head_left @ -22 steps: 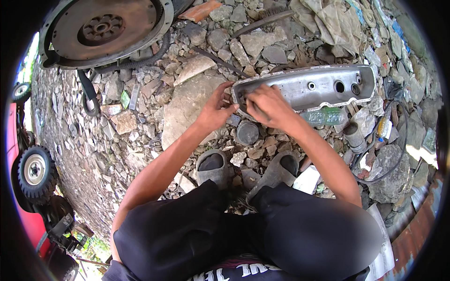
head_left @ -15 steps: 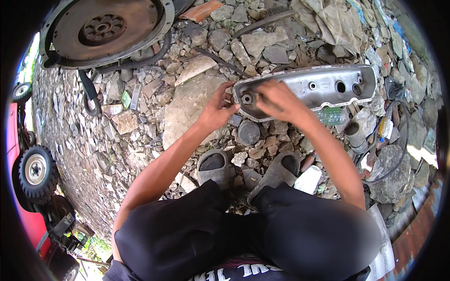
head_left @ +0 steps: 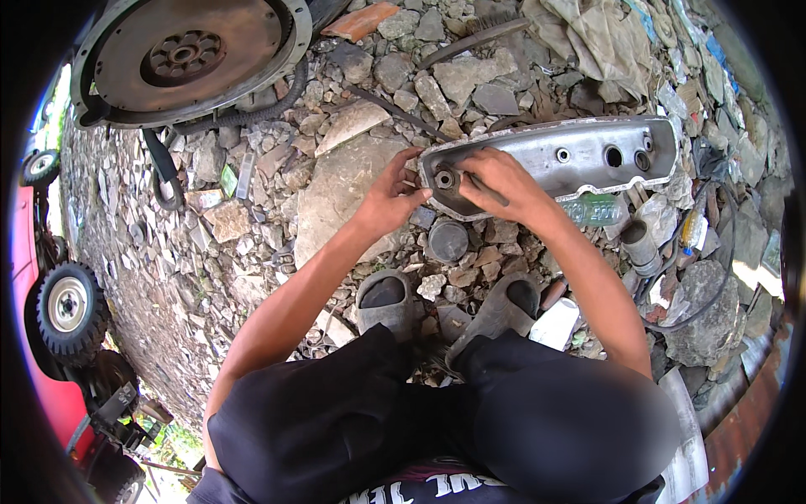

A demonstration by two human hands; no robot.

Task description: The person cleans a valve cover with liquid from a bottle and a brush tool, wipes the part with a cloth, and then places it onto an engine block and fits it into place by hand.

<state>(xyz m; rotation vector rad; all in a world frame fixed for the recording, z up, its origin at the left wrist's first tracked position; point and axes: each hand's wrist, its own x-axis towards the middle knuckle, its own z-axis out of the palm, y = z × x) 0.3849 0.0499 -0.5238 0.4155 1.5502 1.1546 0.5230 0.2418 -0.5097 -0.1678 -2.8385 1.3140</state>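
A long metal valve cover (head_left: 588, 155) lies hollow side up on the stones in front of me, with round holes along its inside. My left hand (head_left: 393, 195) is closed on its left end, the fingers at the far rim corner and the thumb at the near side. Over the left part of the hollow, my right hand (head_left: 504, 186) is closed round a slim dark tool (head_left: 489, 190); its kind does not show clearly. The hand is just right of the ringed hole (head_left: 444, 178) at that end, and its fingers hide part of the inner floor.
A rusty flywheel in its housing (head_left: 117, 76) stands at the far left. Near the cover are a dark round can (head_left: 447, 241), a green bottle (head_left: 592, 210) and a metal pipe piece (head_left: 640, 244). A wire brush (head_left: 474, 40) and a cloth (head_left: 588, 42) lie beyond. Stones surround my sandals.
My right hand has shifted slightly right, away from the ringed hole, and is less blurred. My left hand keeps its hold on the cover's end.
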